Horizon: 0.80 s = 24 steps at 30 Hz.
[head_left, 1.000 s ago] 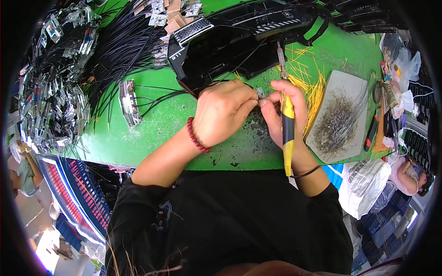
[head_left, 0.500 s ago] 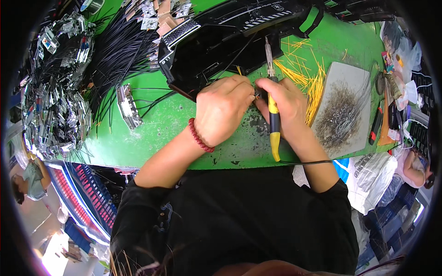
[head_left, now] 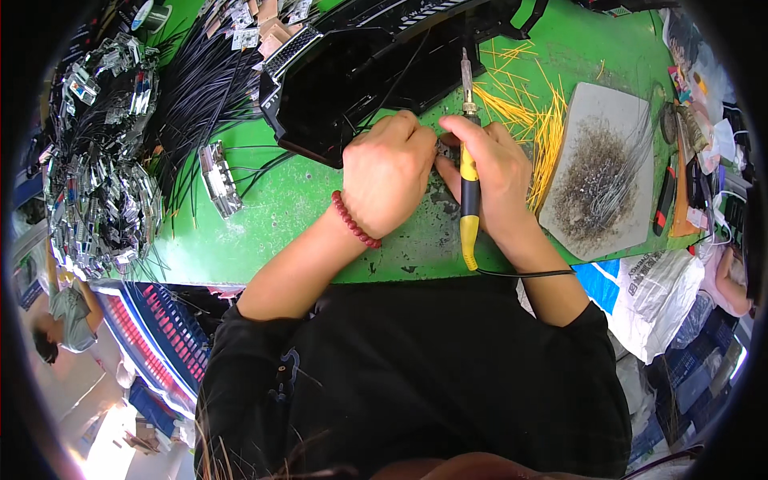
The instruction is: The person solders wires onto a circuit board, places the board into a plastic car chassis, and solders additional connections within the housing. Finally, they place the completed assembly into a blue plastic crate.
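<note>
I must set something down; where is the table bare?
Bare green table shows between the silver part and left forearm, and beyond the gray board, bar a yellow scrap. Crowded: far left, under shiny strips and black wires; centre, with the left hand, right hand, soldering iron and black shell.

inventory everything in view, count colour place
soldering iron: one, yellow-black, centre
moulded shell: one, black, top centre
wires: many, yellow, right of centre
slab: one, grey, right
wire strands: many, silvery, on slab
cables: many, black, upper left
shiny parts: many, silver, far left
loose shiny part: one, silver, near cables
small boards: several, white-tan, top left
spool: one, silvery, top left
utility knife: one, black-red, far right
table: one, green, under wires
sack: one, white, lower right
crates: several, blue-red, lower left
other people: two, side edges
bracelet: one, dark red, left wrist
left grip: one, centre, contents hidden
right grip: one, around the soldering iron
</note>
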Each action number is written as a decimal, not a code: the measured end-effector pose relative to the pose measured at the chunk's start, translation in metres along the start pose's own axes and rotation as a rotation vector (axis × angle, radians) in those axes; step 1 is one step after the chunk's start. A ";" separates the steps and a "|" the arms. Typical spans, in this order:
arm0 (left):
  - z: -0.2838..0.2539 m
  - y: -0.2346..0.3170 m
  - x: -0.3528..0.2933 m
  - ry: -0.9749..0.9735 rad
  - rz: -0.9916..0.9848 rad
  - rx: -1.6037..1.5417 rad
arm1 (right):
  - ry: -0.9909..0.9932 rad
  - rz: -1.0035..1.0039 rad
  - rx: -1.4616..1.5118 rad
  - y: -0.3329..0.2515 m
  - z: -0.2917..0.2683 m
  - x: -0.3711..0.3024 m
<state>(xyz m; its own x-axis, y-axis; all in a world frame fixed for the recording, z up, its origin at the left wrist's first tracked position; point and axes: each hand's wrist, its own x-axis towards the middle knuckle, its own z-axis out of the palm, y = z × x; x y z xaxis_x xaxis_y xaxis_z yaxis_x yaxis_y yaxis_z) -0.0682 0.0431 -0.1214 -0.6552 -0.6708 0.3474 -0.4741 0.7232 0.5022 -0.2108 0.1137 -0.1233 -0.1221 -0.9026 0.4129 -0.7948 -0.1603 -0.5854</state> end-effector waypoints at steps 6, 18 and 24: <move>-0.002 0.003 0.002 -0.032 -0.022 0.058 | 0.010 0.002 0.008 0.002 0.001 -0.001; -0.007 0.011 0.014 -0.182 -0.051 0.141 | 0.069 0.257 0.519 0.009 -0.087 -0.034; -0.009 0.017 0.025 -0.251 -0.022 0.187 | 0.550 0.477 0.459 0.044 -0.144 -0.088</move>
<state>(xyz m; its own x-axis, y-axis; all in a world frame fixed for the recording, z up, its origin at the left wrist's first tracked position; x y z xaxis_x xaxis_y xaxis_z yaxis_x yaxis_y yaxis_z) -0.0877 0.0375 -0.0973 -0.7570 -0.6423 0.1200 -0.5748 0.7419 0.3452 -0.3207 0.2440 -0.0848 -0.7470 -0.6114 0.2613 -0.2808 -0.0663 -0.9575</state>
